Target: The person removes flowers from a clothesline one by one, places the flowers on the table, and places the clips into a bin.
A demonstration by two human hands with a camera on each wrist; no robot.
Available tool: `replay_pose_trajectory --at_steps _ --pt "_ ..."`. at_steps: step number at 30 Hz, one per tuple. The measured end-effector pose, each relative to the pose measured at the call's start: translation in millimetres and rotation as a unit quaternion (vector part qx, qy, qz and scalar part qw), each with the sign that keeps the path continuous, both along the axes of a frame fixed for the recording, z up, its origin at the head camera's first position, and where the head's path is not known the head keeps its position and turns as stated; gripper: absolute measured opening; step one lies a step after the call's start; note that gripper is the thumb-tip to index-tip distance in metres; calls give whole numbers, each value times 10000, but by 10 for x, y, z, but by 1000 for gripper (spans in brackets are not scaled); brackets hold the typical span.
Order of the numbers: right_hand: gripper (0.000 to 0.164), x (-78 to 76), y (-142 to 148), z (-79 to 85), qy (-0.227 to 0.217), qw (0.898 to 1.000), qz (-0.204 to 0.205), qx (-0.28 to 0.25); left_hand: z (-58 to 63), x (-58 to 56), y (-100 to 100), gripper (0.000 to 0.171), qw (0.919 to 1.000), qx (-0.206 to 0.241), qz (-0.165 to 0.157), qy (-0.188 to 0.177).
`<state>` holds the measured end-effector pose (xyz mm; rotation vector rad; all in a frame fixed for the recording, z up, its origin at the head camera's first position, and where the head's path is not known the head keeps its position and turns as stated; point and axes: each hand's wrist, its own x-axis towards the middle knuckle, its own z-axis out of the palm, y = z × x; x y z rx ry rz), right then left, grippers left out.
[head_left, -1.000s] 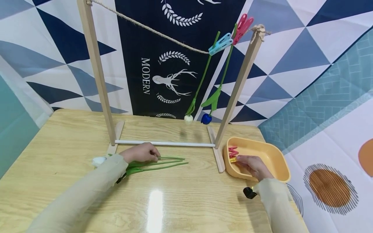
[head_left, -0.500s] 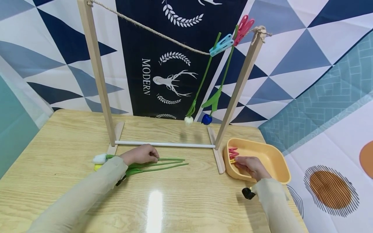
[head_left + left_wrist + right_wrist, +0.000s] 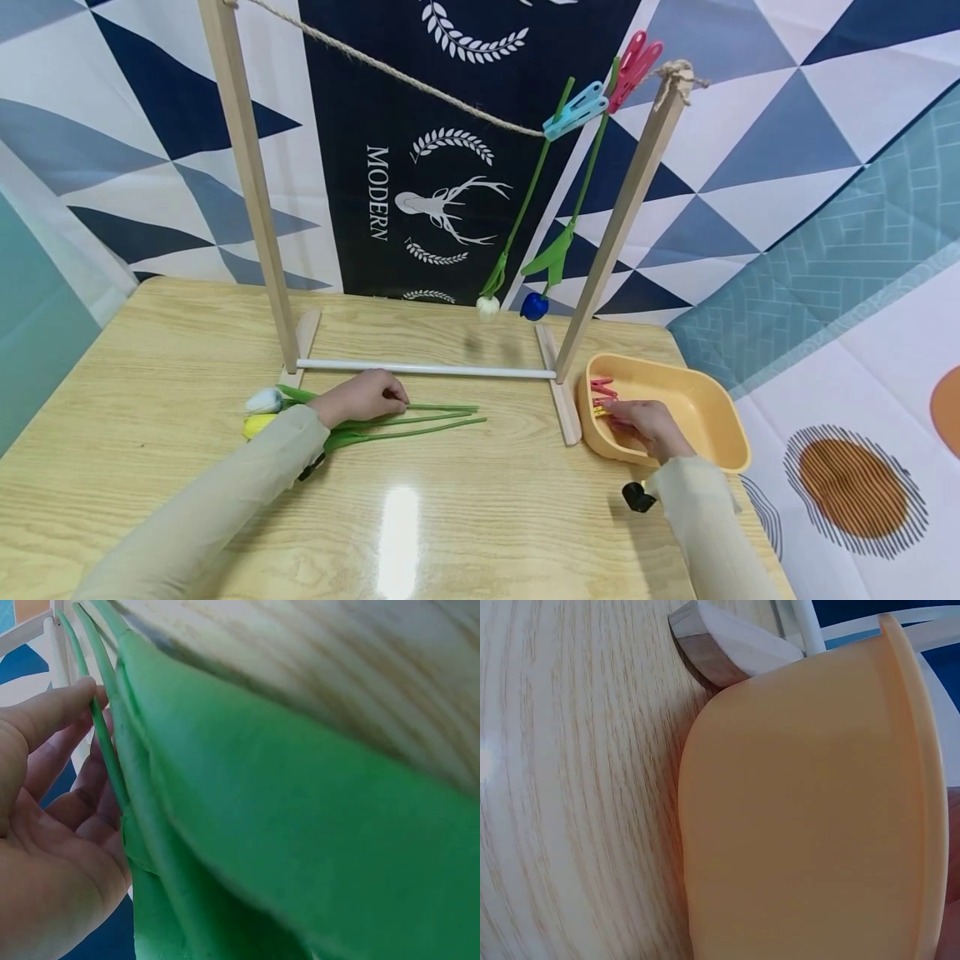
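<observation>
The person's left arm stretches forward to the near side of the wooden frame [image 3: 255, 179], with the left hand [image 3: 363, 395] low and knuckles up just in front of the white crossbar [image 3: 427, 369]; its thumb and forefinger pinch one green stem [image 3: 105, 739], while the other fingers curve loosely behind it. That stem lies beside two more on the table [image 3: 465, 517], all in front of the frame; the white tulip [image 3: 264, 401] and yellow tulip [image 3: 257, 425] lie by the frame's left foot, and the stem ends point toward its right foot.

The right forearm slants in toward the frame, and the right hand [image 3: 647, 423] dips over the near rim of the orange basin [image 3: 697, 417], just right of the frame; its fingers point down at the red pegs [image 3: 603, 386] and yellow peg [image 3: 600, 407], at the basin end nearest the frame; the wall hides the fingertips from the wrist view, so I can't tell whether they grasp a peg.
</observation>
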<state>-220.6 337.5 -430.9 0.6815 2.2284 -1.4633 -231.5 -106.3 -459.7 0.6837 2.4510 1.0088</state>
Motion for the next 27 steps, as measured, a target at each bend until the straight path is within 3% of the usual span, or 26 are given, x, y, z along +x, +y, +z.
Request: replay_pose_trajectory --at_steps 17,27 --pt "38 14 16 8 61 9989 295 361 -21 21 -6 8 9996 49 261 17" --pt "44 34 3 68 -51 9917 701 1078 -27 15 -7 8 9997 23 230 17"
